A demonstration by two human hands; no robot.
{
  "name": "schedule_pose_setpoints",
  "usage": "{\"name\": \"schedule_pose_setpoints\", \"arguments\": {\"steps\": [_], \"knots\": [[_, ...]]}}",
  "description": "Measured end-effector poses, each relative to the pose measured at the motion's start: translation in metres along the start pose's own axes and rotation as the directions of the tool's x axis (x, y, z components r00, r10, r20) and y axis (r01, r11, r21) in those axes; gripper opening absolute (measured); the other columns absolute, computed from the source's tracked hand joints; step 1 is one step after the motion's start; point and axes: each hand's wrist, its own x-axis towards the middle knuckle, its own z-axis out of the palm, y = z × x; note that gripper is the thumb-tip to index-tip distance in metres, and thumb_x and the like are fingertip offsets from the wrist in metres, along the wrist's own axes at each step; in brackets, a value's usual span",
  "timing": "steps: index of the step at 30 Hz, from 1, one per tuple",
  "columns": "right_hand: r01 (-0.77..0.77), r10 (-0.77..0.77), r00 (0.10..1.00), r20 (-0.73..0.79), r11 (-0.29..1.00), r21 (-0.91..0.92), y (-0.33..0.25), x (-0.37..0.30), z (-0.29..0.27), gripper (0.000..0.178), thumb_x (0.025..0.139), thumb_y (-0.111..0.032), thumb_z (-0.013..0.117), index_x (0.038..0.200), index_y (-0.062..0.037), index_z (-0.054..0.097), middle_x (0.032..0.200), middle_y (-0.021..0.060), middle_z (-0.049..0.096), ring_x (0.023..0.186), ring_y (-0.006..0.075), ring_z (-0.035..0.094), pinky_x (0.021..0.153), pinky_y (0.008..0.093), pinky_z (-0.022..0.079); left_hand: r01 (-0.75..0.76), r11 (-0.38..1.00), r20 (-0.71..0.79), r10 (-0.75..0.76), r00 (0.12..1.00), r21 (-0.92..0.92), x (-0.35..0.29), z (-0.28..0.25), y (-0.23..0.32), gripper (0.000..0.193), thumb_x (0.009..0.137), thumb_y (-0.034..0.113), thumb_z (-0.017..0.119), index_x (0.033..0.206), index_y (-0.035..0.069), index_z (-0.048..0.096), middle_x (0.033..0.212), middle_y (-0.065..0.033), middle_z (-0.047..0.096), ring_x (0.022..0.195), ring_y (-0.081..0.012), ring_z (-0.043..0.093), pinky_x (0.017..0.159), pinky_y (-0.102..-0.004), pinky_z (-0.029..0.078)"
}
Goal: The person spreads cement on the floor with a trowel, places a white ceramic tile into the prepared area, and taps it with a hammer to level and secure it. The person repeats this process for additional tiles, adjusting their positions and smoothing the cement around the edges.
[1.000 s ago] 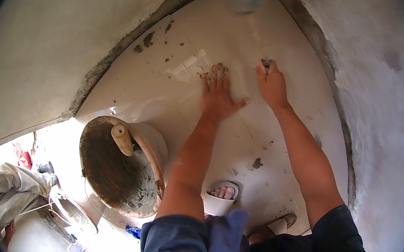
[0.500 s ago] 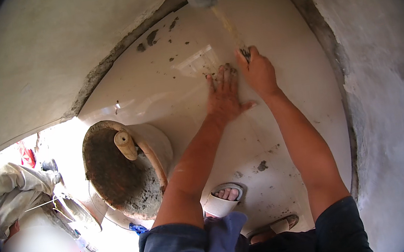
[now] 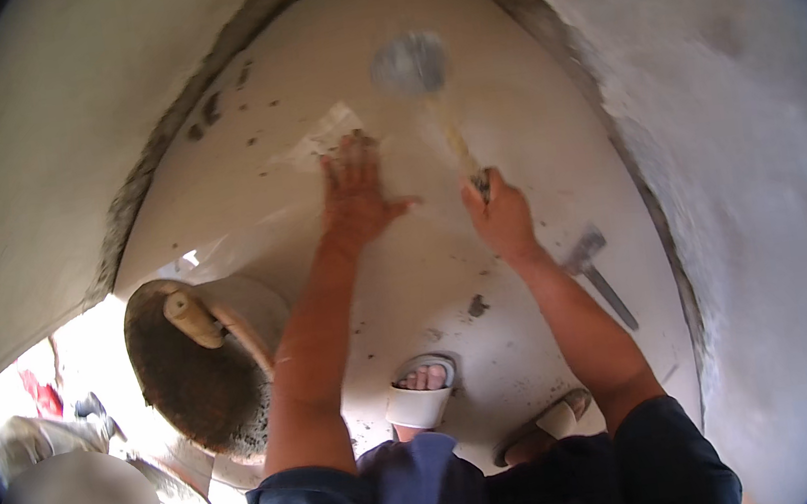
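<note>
My right hand (image 3: 502, 215) is closed round the light wooden handle of a mallet (image 3: 413, 64). Its rounded grey head, smeared by motion, is over the pale, glossy slab floor (image 3: 407, 282); I cannot tell whether it touches. To the left, my left hand (image 3: 352, 196) lies flat on the slab, fingers spread and dirty at the tips. By my right forearm lies a hammer (image 3: 600, 276) with a dark handle and a flat metal head.
A mortar-crusted bucket (image 3: 263, 294) stands left of my left forearm, with a wooden tool handle (image 3: 192, 320) sticking up inside. Rough walls (image 3: 709, 114) rise along both sides. Mortar crumbs (image 3: 477, 305) dot the slab. My sandalled feet (image 3: 421, 391) are close below. Another person's trousered leg (image 3: 29, 439) shows at far left.
My left hand has slid left, farther from the right hand. The mallet head has come nearer to me. The hammer now shows beside my right forearm. The whole view has shifted somewhat.
</note>
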Motion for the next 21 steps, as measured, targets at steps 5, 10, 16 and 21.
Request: {"name": "schedule_pose_setpoints", "arguments": {"steps": [5,10,16,21], "knots": [[-0.147,0.145,0.987,0.064,0.989,0.019,0.049,-0.063,-0.022,0.042,0.093,-0.041,0.056,0.085,0.0003,0.054,0.063,0.0216,0.060,0.062,0.0408,0.062,0.055,0.0472,0.048,0.009,0.998,0.038,-0.012,0.999,0.067,0.000,0.008,0.001,0.110,0.080,0.069,0.054,0.150,-0.003,0.010,0.158,-0.0210,0.004,0.147,-0.0339,-0.001,0.116,-0.0564,0.001],[-0.313,0.311,0.943,0.116,0.950,-0.007,0.068,-0.102,-0.038,0.042,0.094,-0.040,0.056,0.089,0.0021,0.055,0.064,0.0217,0.060,0.064,0.0412,0.063,0.058,0.0453,0.048,0.060,0.997,0.091,-0.063,0.994,0.041,-0.005,-0.010,0.012,0.112,0.079,0.067,0.059,0.150,-0.003,0.008,0.159,-0.0197,0.004,0.147,-0.0335,-0.002,0.116,-0.0563,0.001],[-0.241,0.260,0.962,-0.089,0.954,0.176,0.070,-0.090,-0.067,0.039,0.095,-0.037,0.056,0.090,0.0020,0.056,0.065,0.0211,0.061,0.064,0.0409,0.064,0.058,0.0450,0.049,0.031,0.999,0.051,-0.032,0.998,0.035,0.040,-0.036,0.093,0.112,0.070,0.066,0.068,0.153,0.011,0.017,0.159,-0.0160,0.008,0.148,-0.0306,0.001,0.117,-0.0527,0.004],[-0.202,0.236,0.945,-0.226,0.966,0.162,0.087,-0.044,-0.069,0.039,0.094,-0.039,0.056,0.089,0.0001,0.054,0.066,0.0214,0.062,0.063,0.0424,0.063,0.056,0.0481,0.049,-0.128,0.988,0.065,0.123,0.990,0.081,0.066,-0.032,0.133,0.108,0.068,0.065,0.071,0.152,0.020,0.021,0.159,-0.0119,0.012,0.147,-0.0323,0.007,0.117,-0.0529,0.012]]}}
